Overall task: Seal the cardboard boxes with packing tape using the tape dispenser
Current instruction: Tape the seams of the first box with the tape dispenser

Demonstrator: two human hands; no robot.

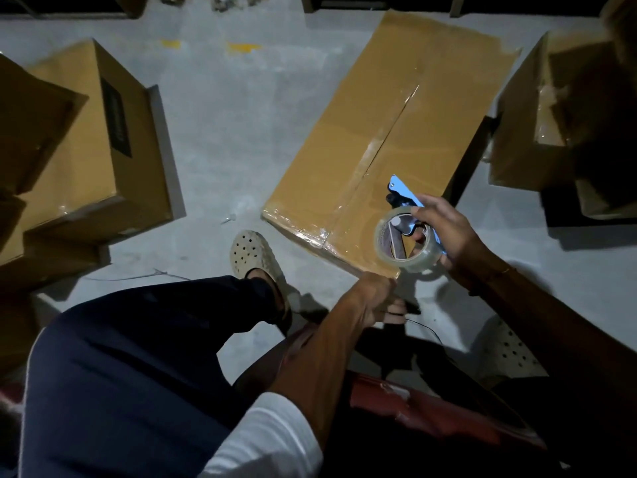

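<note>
A long brown cardboard box lies on the grey floor in front of me, its flaps closed and clear tape running along the centre seam and the near edge. My right hand grips a blue tape dispenser with a roll of clear tape, held over the box's near right corner. Just below that corner, my left hand has its fingers curled and pinches what looks like the tape end against the box; the tape itself is hard to make out.
Closed cardboard boxes stand stacked at the left, and more taped boxes at the right. My leg in dark trousers and a beige perforated shoe sit by the box's near left corner. A red object lies under my arms.
</note>
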